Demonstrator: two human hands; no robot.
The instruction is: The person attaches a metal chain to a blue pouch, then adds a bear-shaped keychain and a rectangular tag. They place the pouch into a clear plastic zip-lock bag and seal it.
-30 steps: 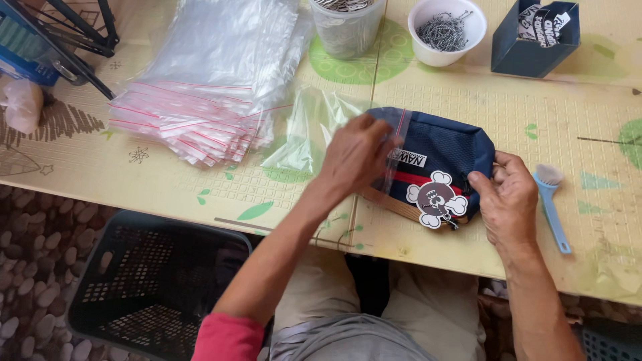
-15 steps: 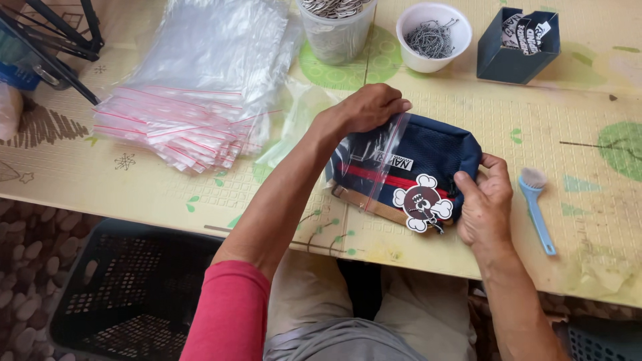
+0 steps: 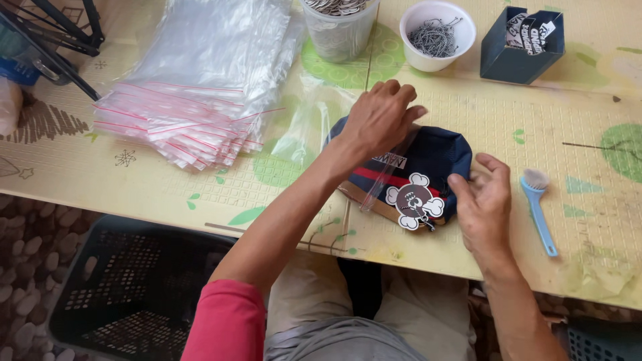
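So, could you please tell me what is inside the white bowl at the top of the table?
The white bowl holds a tangled heap of thin silver metal chains. They cover the bowl's bottom.

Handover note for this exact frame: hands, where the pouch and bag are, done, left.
Left hand: on the upper left of the navy pouch, gripping the clear zip bag at its mouth.
Right hand: at the pouch's right end, fingers loose.
Pouch lies on the table, bag only over its left part; round tag uncovered.
Spare bags stacked left; blue brush right.
Done: bagging begun.
Left: pouch not fully in; bag not sealed.
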